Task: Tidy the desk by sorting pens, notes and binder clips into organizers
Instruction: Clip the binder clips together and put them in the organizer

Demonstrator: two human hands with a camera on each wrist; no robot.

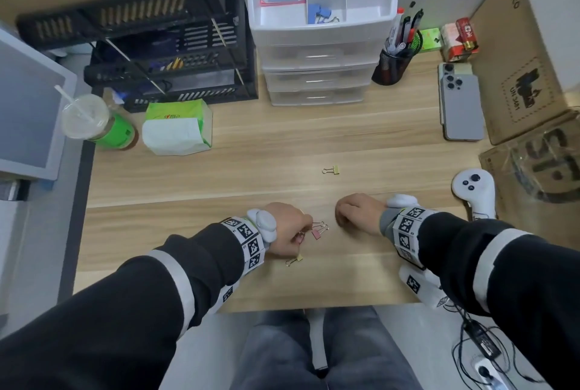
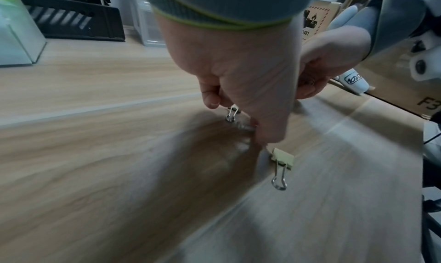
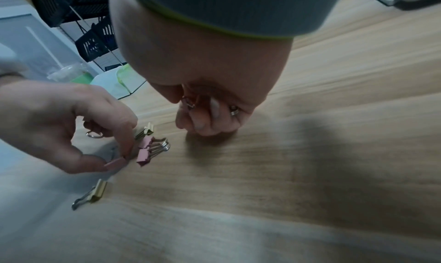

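Left hand [image 3: 54,123]: thumb and forefinger pinch a pink binder clip [image 3: 114,163] at the near end of a small heap of pink clips [image 3: 148,150] lying on the desk [image 1: 251,144]. Right hand [image 3: 210,116]: fingers curled into a loose fist, knuckles on the wood, closed over at least one clip whose wire loops [image 3: 189,102] show in the palm (how many it holds cannot be told). Loose strays: one yellow clip [image 1: 294,260] just beside the left wrist, another yellow clip [image 1: 331,169] well apart, farther out on the desk. Judged step: gathering small clips for the white drawer organizer [image 1: 320,22], whose top tray already holds teal and blue clips. To do it well, take each clip by its coloured body rather than the wire handles, which swing, and collect the near strays before reaching. The near desk edge lies close behind both wrists; open wood runs forward to the organizer, with the game controller [image 1: 474,192] and phones [image 1: 461,104] flanking on the right.
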